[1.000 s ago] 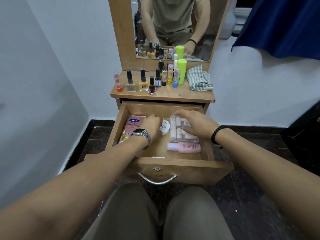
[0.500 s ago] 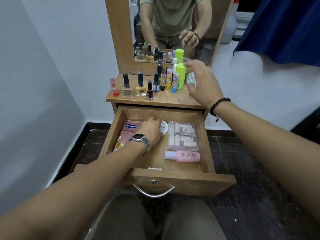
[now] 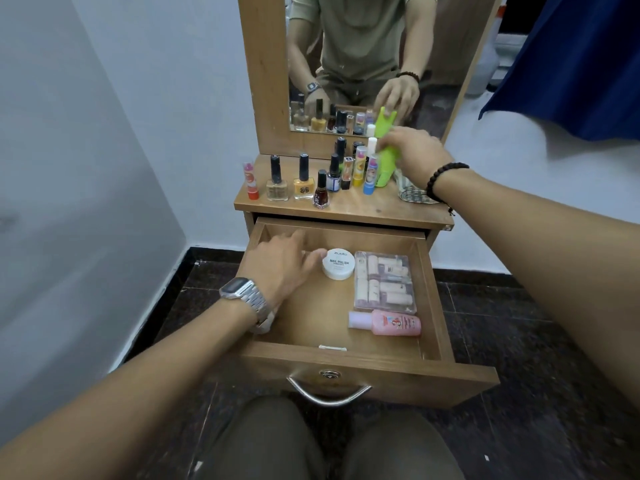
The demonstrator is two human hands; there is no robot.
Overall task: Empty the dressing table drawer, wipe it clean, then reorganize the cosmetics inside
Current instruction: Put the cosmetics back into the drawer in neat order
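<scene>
The drawer of the dressing table stands pulled out. Inside it the left hand lies flat in the back-left corner, palm down, fingers straight and slightly spread, holding nothing; its fingertips touch or nearly touch the white nail polish jar, which sits just to their right. Beside the jar lies a clear case of small tubes, and just in front of that case a pink bottle lies on its side, well apart from the hand.

Up on the tabletop the right hand is at the green bottle, fingers curved against its side; the blur hides whether they grip it. A row of nail polish bottles and lip balm sticks stands left of that bottle. A checked cloth lies under the right wrist.
</scene>
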